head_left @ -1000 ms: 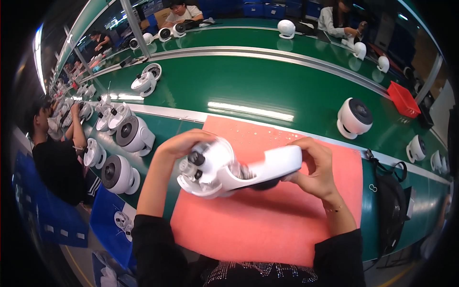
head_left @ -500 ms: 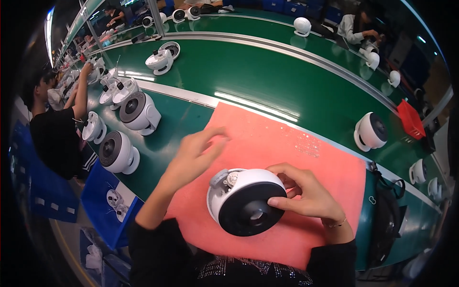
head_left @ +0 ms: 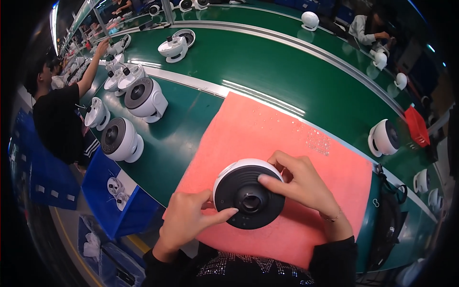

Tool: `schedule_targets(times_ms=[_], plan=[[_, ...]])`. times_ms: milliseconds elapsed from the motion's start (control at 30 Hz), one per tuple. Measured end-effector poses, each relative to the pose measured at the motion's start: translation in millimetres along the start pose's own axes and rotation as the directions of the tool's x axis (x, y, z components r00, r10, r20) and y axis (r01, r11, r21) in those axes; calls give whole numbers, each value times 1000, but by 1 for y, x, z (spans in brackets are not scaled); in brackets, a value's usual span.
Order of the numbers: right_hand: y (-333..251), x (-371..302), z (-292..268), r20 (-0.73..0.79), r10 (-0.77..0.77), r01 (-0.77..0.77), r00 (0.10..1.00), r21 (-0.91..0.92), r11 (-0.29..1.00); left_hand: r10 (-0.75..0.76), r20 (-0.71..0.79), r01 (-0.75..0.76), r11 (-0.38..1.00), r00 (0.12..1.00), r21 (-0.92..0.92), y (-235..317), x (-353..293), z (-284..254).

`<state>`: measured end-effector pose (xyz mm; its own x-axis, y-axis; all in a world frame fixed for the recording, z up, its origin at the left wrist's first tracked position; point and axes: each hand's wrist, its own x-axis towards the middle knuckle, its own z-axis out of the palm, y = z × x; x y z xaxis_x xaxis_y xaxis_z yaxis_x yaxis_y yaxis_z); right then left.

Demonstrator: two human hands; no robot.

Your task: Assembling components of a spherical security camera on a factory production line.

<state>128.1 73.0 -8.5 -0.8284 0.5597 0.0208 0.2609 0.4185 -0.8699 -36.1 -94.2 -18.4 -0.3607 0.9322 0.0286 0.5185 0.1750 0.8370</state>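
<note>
Between my hands is a round white device with a ridged black front and a raised central hub, tilted up toward me above a pink mat. My left hand grips its left edge, thumb on the lower black front and fingers around the side. On its upper right, my right hand has its thumb on the black front and its fingers behind the white shell. The back of the device is hidden.
Similar white devices and open white shells stand at the left. A green conveyor runs behind the mat. A blue bin sits lower left, a black bag right, a red basket far right. A co-worker reaches in at left.
My left hand has come down from above the mat onto the device's left edge. The device has turned, so its black front faces up more and the opening at its side no longer shows.
</note>
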Motion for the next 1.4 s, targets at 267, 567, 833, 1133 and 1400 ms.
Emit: schedule_targets(times_ms=[267, 567, 833, 1133, 1400], plan=[[9, 12, 0, 77, 0, 28, 997, -365, 930, -26, 122, -21, 930, 992, 366, 1, 4, -3], [31, 16, -2, -30, -151, 125, 988, -411, 903, -136, 108, 89, 928, 985, 362, -2, 12, 8], [13, -4, -13, -17, -553, 464, 833, -521, 716, -131, 110, 87, 936, 985, 342, 6, 12, 15], [1, -25, -1, 307, -578, 649, 756, -237, 723, -20, 107, -30, 895, 994, 445, 6, 11, 16], [3, -20, -4, 217, -479, 524, 850, -265, 810, -45, 81, 1, 879, 996, 478, 7, 15, 16]])
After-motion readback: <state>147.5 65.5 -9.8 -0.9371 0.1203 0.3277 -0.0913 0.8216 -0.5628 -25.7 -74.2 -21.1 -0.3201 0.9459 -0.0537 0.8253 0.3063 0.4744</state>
